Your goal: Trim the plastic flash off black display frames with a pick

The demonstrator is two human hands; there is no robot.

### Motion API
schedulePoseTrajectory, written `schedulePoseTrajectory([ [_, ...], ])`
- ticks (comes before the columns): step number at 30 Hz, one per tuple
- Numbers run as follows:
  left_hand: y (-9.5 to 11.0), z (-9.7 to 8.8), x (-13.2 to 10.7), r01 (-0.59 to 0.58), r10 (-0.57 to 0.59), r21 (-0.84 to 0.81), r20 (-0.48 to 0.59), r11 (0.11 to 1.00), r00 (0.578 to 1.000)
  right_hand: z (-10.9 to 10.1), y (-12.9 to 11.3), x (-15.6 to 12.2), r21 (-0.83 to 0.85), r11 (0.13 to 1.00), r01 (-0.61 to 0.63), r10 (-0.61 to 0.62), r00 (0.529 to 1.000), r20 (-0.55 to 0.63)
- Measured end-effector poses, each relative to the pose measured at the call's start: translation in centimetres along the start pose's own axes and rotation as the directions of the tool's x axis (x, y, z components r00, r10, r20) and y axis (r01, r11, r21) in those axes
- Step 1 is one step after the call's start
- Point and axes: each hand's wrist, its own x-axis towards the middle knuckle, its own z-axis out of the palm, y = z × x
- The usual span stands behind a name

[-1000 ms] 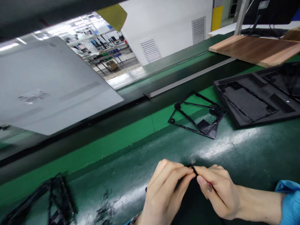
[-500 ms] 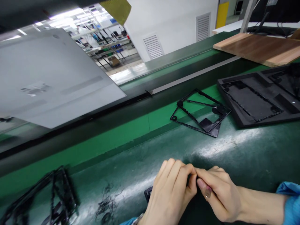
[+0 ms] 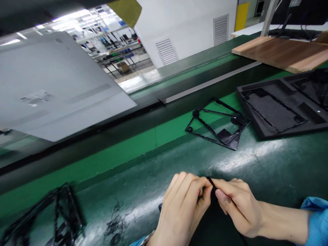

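Both my hands meet near the bottom middle of the view, over the dark green belt. My left hand and my right hand pinch the top edge of a black plastic part between thumbs and fingertips. Most of that part is hidden behind my hands and runs off the bottom edge. A thin black plastic frame lies flat on the belt farther away, to the right of centre, apart from both hands.
A black foam tray with a frame in it sits at the right. A wooden board lies behind it. A pile of black frames and thin plastic shavings lie at the lower left. A large grey panel stands at the upper left.
My fingers have shifted a little on the black part's edge and both hands rose slightly. The camera view drifted slightly; nothing on the belt moved.
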Motion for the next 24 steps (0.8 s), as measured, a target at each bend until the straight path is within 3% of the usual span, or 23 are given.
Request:
schedulePoseTrajectory([
  [6,-0.9,-0.9,0.1,0.102,-0.103,-0.028,-0.03,0.994,0.994,-0.2,-0.1,0.0,0.075,0.988,-0.134,0.132,0.991,0.033],
  [9,-2.3,-0.5,0.3,0.234,-0.212,-0.167,0.137,0.958,0.968,-0.5,-0.4,0.8,0.096,0.96,-0.264,0.261,0.964,0.044],
  [12,-3.8,0.9,0.2,0.309,-0.227,-0.298,0.28,0.903,0.933,-1.3,0.0,1.8,-0.024,0.952,-0.306,0.306,0.952,0.02],
  [15,-4.7,2.5,-0.3,0.286,-0.226,-0.245,0.243,0.927,0.943,-2.8,1.2,2.8,-0.145,0.939,-0.312,0.301,0.949,-0.095],
  [18,-4.6,3.7,-0.7,0.238,-0.21,-0.123,0.201,0.963,0.957,-4.2,2.3,3.4,-0.14,0.944,-0.3,0.275,0.946,-0.174],
  [24,-3.7,4.8,-1.1,0.202,-0.17,-0.162,0.189,0.966,0.967,-5.1,2.4,3.0,0.021,0.946,-0.324,0.325,0.946,-0.022],
])
